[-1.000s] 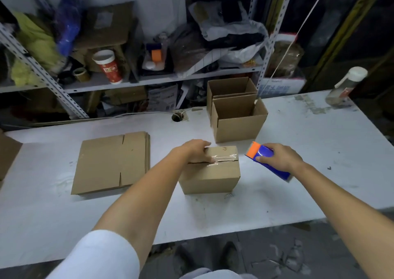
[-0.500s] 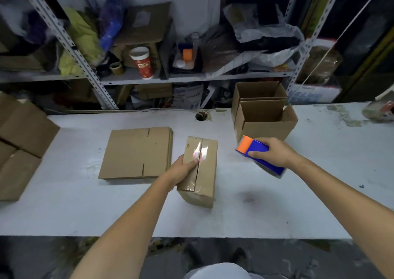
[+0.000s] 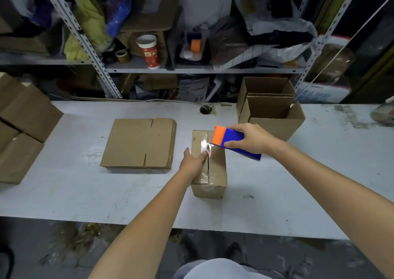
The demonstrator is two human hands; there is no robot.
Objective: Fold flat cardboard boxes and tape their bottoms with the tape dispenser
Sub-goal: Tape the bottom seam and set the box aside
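On the white table [image 3: 85, 193], the small cardboard box [image 3: 215, 173] lies bottom-up mid-taping, so your next move is to draw the tape dispenser [image 3: 232, 140], gripped in your right hand [image 3: 252, 139], along the seam while your left hand [image 3: 191, 162] presses open-fingered on the flaps, though glare hides whether the tape touches.

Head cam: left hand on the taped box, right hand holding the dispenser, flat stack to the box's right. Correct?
Not quite. The flat stack lies to the left of the box, not its right; the head view shows it. The rest stands: left hand on the box, right hand holding the dispenser.
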